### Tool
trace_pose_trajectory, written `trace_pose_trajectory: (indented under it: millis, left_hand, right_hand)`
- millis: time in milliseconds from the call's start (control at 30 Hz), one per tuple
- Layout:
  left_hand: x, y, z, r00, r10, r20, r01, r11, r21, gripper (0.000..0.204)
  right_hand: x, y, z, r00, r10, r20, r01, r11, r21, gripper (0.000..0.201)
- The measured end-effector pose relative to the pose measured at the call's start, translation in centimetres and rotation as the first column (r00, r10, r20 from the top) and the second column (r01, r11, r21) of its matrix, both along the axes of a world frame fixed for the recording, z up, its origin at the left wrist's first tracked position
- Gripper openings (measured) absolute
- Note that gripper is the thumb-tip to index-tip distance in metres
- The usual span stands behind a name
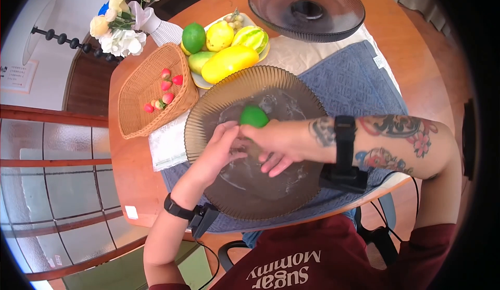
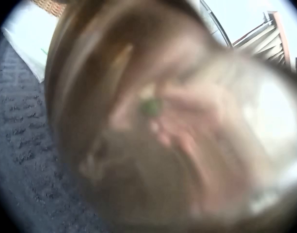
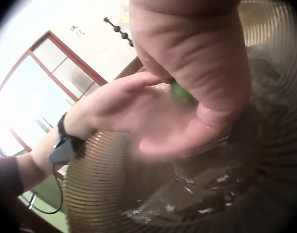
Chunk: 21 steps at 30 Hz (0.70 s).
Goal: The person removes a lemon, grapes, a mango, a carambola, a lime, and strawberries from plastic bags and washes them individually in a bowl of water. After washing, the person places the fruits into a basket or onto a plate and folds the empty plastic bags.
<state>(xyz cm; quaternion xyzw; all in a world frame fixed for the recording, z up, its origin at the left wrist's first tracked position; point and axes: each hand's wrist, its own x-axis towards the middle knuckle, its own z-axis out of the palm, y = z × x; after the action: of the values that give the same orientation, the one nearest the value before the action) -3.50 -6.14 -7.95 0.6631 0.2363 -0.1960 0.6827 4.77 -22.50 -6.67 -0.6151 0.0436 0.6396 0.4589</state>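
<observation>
A smooth green fruit (image 1: pixel 253 116) shows just past the right hand (image 1: pixel 276 141), over the water in a large ribbed amber glass bowl (image 1: pixel 200 110). In the right wrist view the green fruit (image 3: pixel 181 92) sits in the bend of the right hand (image 3: pixel 199 63), whose fingers curl round toward the left. The left hand (image 1: pixel 223 147) is close beside it, its loosely bent fingers at the right hand's fingertips. In the left wrist view the hands are blurred, with a small green patch of the fruit (image 2: pixel 151 107) between them.
A wicker basket (image 1: pixel 174 100) with several strawberries (image 1: pixel 167 98) stands left of the bowl. Behind it, a plate (image 1: pixel 198 80) carries several yellow and green fruits. A second glass bowl (image 1: pixel 333 27) is at the back right. A blue towel (image 1: pixel 359 84) lies under the bowl.
</observation>
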Motion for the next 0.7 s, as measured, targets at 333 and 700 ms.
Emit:
trace_pose_trajectory:
  millis: [333, 700]
  left_hand:
    - [-0.2, 0.1, 0.4, 0.999, -0.042, -0.012, 0.041, 0.999, -0.025, 0.049]
    - [-0.2, 0.4, -1.3, 0.960, -0.195, 0.203, 0.160, 0.971, 0.178, 0.045]
  right_hand:
    - [-1.4, -0.7, -1.4, 0.942, 0.327, 0.073, -0.335, 0.928, 0.163, 0.045]
    - [-0.5, 1.0, -0.3, 0.880, 0.063, 0.470, -0.115, 0.990, 0.084, 0.043]
